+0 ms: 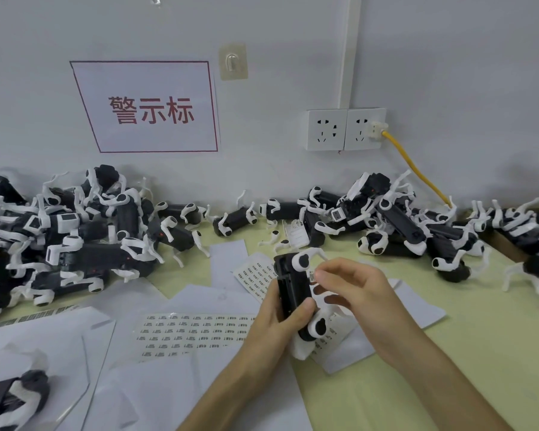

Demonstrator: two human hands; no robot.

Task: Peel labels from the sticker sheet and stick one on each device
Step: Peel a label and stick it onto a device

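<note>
Pale yellow table (467, 362) against the wall, heap of black-and-white devices (75, 244) at left, another heap (399, 219) at right, a few along the back between, sticker sheet (193, 334) mid-front, a second sheet (255, 276) behind it, loose white papers (53, 346) overlapping at front left.

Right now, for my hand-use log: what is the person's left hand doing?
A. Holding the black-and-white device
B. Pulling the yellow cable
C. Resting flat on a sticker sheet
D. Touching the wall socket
A: the left hand has its grip around the black-and-white device, thumb across the body, while the right hand pinches a small label at the device's side.
</note>
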